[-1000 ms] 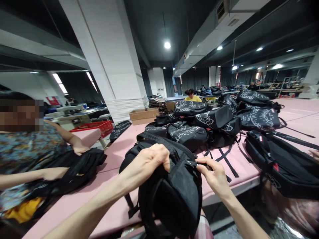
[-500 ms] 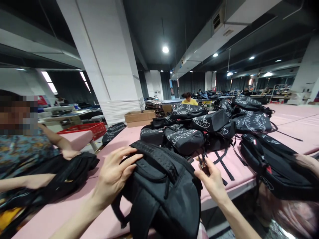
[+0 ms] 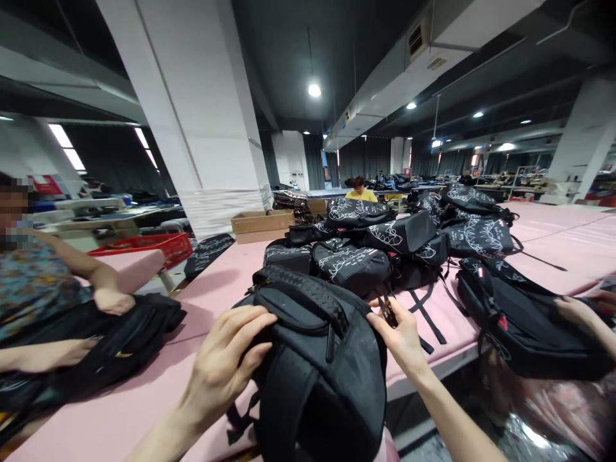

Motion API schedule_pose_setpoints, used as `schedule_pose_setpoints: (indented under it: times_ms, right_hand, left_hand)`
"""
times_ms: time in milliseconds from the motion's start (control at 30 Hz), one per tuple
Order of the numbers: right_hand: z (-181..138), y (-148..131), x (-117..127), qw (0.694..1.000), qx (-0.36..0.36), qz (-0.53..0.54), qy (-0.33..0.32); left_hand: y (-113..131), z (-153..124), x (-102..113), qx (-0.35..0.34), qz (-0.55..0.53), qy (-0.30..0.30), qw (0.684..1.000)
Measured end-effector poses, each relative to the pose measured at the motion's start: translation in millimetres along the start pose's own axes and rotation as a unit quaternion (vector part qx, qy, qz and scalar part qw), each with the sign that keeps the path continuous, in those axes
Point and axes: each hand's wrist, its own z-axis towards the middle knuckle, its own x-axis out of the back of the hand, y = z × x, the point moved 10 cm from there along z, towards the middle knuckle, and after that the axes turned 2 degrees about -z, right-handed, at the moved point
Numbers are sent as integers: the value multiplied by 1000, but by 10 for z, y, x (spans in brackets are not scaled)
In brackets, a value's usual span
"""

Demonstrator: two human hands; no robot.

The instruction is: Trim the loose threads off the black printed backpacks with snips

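A black backpack (image 3: 337,372) stands before me at the table edge, its top handle and straps facing me. My left hand (image 3: 231,359) is closed on the upper left side of the backpack, thumb and fingers pinching the fabric. At its upper right edge, my right hand (image 3: 402,330) is closed around small thread snips (image 3: 387,312), whose blades point up and away. The thumb and fingers of that hand also touch the backpack's edge. The lower part of the backpack runs out of view.
Several black backpacks with white line drawings (image 3: 353,263) are piled on the pink table (image 3: 206,340). At left, a co-worker's hands (image 3: 113,300) rest on another black bag. Another person's hand (image 3: 577,311) holds a backpack (image 3: 529,321) at right. A cardboard box (image 3: 262,226) stands behind.
My left hand has shifted slightly down along the backpack's side. The backpack is turned a little more upright. My right hand stays at its edge with the snips.
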Motion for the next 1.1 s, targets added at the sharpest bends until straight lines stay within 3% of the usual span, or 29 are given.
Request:
schedule_pose_setpoints:
  times_ms: [67, 167, 300, 500, 667, 767, 867, 967, 1100]
  right_hand:
    - [-23, -50, 22, 1000, 20, 8, 4]
    - [-95, -221, -64, 996, 80, -13, -41]
    - [-143, -422, -162, 982, 150, -78, -80]
    - [222, -599, -168, 979, 174, -93, -44]
    - [437, -976, -777, 948, 208, 8, -242]
    - [457, -1111, -1020, 929, 139, 71, -335]
    - [405, -1145, -1165, 911, 82, 45, -402]
    - [457, -1123, -1164, 917, 103, -39, -384]
    - [686, -922, -1039, 941, 122, -166, -267]
  left_hand:
    - [-11, 24, -20, -1, 12, -14, 1000]
    - [13, 87, -34, -22, 38, -26, 999]
    - [80, 204, -15, -38, 37, -7, 999]
    - [165, 194, -160, -18, 31, -42, 998]
    - [249, 230, -184, -62, 69, -98, 991]
    - [221, 376, -237, -28, 61, -200, 978]
    - [154, 481, -360, 38, 50, -314, 947]
    - [132, 525, -441, 59, 28, -334, 940]
    - [184, 470, -411, 40, -21, -250, 967]
